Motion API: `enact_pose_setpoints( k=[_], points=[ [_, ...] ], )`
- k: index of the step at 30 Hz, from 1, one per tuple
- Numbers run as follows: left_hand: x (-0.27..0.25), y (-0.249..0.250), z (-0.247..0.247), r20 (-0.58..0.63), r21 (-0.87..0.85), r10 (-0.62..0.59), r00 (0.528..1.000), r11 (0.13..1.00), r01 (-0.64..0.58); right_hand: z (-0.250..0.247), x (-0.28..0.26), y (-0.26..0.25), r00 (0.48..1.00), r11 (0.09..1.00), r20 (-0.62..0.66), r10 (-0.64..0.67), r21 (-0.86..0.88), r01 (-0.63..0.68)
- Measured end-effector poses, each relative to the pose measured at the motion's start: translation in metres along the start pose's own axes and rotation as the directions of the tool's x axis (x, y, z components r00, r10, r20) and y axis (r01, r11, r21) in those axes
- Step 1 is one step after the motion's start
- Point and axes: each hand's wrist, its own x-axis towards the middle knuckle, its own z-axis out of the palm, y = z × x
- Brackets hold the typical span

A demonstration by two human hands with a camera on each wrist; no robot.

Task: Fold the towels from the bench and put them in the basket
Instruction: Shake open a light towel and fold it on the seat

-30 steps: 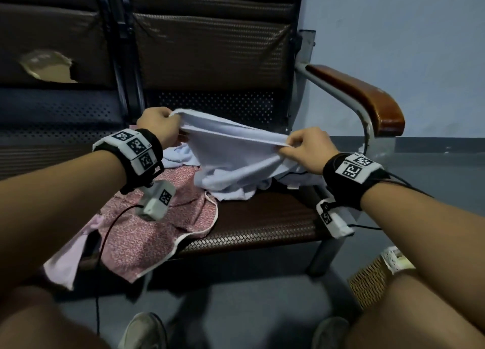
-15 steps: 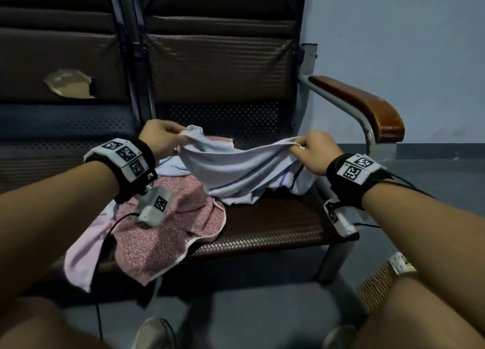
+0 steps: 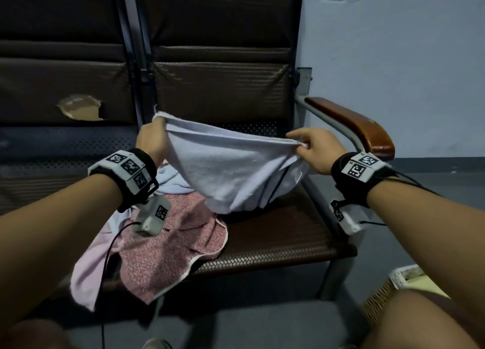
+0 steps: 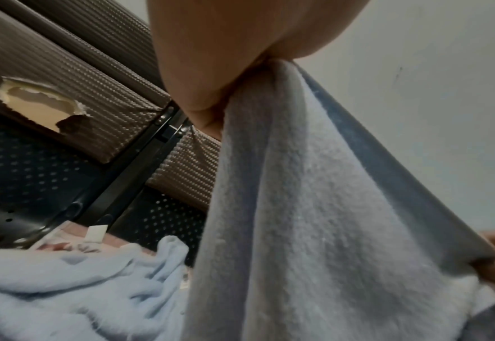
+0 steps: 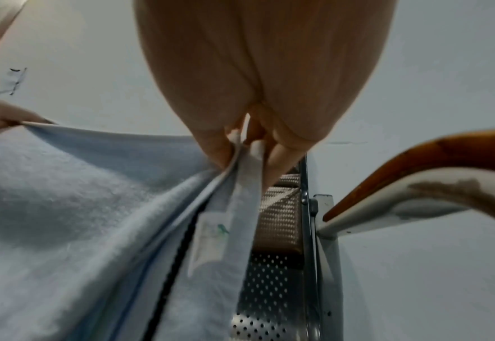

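A pale blue towel point(image 3: 231, 170) hangs stretched between both hands above the bench seat point(image 3: 283, 238). My left hand point(image 3: 153, 138) grips its left corner, seen close in the left wrist view as bunched cloth point(image 4: 298, 207) under the fingers point(image 4: 208, 76). My right hand point(image 3: 312, 149) pinches the right corner; the right wrist view shows the fingertips point(image 5: 225, 152) on the hem, with a white label point(image 5: 208, 240) hanging below. A red patterned towel point(image 3: 168, 243) and a pink one point(image 3: 86, 272) lie on the seat's left part. The wicker basket point(image 3: 383, 293) stands on the floor at lower right.
A wooden armrest point(image 3: 354, 123) on a metal frame rises right of the seat. The backrest point(image 3: 220, 86) stands behind, and the neighbouring one has a torn patch point(image 3: 78, 110). Another pale blue cloth point(image 4: 74, 288) lies crumpled under the held towel. My knees fill the lower corners.
Both hands have lifted the pale blue towel higher and drawn its top edge taut. More of it now hangs free of the seat.
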Motion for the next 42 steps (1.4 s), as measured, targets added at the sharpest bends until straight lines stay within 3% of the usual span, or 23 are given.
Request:
enact_pose_setpoints(
  k=[2, 6, 10, 15, 18, 23, 27, 31, 35, 38, 40, 42],
  points=[
    [-0.011, 0.023, 0.002, 0.03, -0.103, 0.012, 0.999, 0.995, -0.008, -0.012, 0.01, -0.006, 0.999, 0.999, 0.01, 0.047, -0.02, -0.047],
    [-0.019, 0.056, 0.005, 0.268, -0.183, 0.111, 0.957, 0.981, -0.063, -0.036, 0.025, -0.02, 0.984, 0.987, -0.072, 0.162, 0.012, -0.162],
    [-0.009, 0.078, 0.002, 0.277, -0.139, 0.199, 0.94, 0.976, -0.165, -0.06, 0.038, -0.031, 0.967, 0.964, -0.138, 0.215, 0.186, -0.188],
    [0.01, 0.084, -0.006, 0.296, -0.045, 0.209, 0.932, 0.978, -0.205, -0.081, 0.047, -0.033, 0.983, 0.963, -0.033, 0.179, 0.209, -0.168],
    [0.017, 0.084, -0.003, 0.238, -0.079, 0.144, 0.96, 0.989, -0.129, -0.084, 0.051, -0.029, 0.975, 0.902, -0.011, 0.224, 0.381, -0.203],
    [0.022, 0.09, 0.018, 0.026, 0.015, 0.208, 0.978, 0.978, -0.209, -0.082, 0.063, -0.043, 0.926, 0.773, -0.029, 0.375, 0.562, -0.296],
    [0.005, 0.102, 0.047, -0.047, 0.032, 0.115, 0.992, 0.993, -0.113, -0.07, 0.069, -0.064, 0.891, 0.632, 0.082, 0.447, 0.677, -0.379],
    [-0.028, 0.101, 0.078, 0.113, -0.029, 0.128, 0.985, 0.992, -0.125, -0.052, 0.065, -0.086, 0.885, 0.507, 0.189, 0.425, 0.761, -0.406],
    [-0.066, 0.097, 0.095, 0.345, -0.117, 0.185, 0.92, 0.981, -0.154, -0.047, 0.053, -0.101, 0.88, 0.387, 0.333, 0.338, 0.803, -0.452],
    [-0.079, 0.096, 0.095, 0.451, -0.139, 0.239, 0.86, 0.97, -0.197, -0.049, 0.043, -0.103, 0.881, 0.49, 0.351, 0.317, 0.735, -0.469],
    [-0.08, 0.098, 0.092, 0.466, -0.229, 0.194, 0.863, 0.969, -0.094, -0.049, 0.038, -0.102, 0.886, 0.523, 0.301, 0.352, 0.722, -0.453],
    [-0.077, 0.101, 0.088, 0.417, -0.292, 0.142, 0.898, 0.956, -0.015, -0.05, 0.035, -0.098, 0.876, 0.502, 0.287, 0.388, 0.731, -0.462]
  ],
)
